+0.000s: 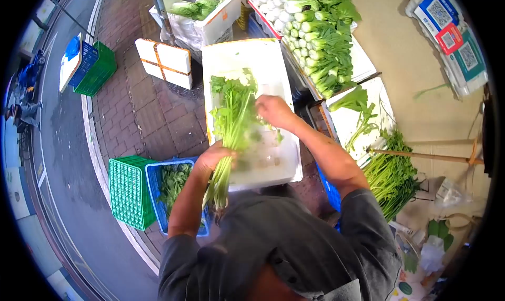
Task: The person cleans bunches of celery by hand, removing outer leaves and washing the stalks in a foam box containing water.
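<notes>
My left hand (214,156) is wrapped round the lower stalks of a bunch of celery (231,114). The bunch is held tilted over a white foam box (273,167), leaves toward the far end and root ends toward my body. Just right of the leaves is my right hand (274,111), its fingers curled in; whatever they may pinch is too small to make out. Motion blurs the right side of the bunch. Scraps of leaf and stem lie in the foam box.
Bok choy (321,43) is piled at the far right. More leafy greens (392,175) lie by my right arm. On the left stand a green crate (129,193) and a blue crate (150,185) of leaves. A foam lid (163,64) and a cabbage box (221,25) are farther back.
</notes>
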A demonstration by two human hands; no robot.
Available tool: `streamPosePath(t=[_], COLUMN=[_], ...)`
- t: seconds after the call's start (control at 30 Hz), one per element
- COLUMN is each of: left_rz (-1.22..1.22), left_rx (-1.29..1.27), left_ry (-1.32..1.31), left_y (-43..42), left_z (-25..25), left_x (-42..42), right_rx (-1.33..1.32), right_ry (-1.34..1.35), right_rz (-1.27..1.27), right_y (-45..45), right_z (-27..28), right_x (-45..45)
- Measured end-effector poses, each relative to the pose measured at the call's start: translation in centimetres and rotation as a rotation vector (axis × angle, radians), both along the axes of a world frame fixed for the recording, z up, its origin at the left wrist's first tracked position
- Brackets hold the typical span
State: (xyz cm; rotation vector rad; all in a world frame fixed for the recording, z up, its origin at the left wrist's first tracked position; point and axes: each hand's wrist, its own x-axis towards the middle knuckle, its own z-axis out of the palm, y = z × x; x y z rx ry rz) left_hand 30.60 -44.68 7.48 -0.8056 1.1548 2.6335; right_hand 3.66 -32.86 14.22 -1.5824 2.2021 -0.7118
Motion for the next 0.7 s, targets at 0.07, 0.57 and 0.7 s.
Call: streamPosePath(t=[0.07, 0.57, 0.7], left_rz=[0.016, 0.233, 0.412], left_rx=[-0.023, 0.024, 0.095], left_ry=[0.002, 0.150, 0.158], left_y=[-0.4, -1.4, 0.0], left_z=[0.2, -2.7, 0.7], left_x=[0.9, 5.7, 6.1], right_rx=[-0.208, -0.584, -0.389], right_ry=[-0.439, -0.560, -0.809], right_rz=[-0.387, 0.523, 0.399], right_y=[1.1, -7.5, -3.6], right_z=[-2.3, 5.0, 7.0], right_x=[-1.3, 30.4, 24.2])
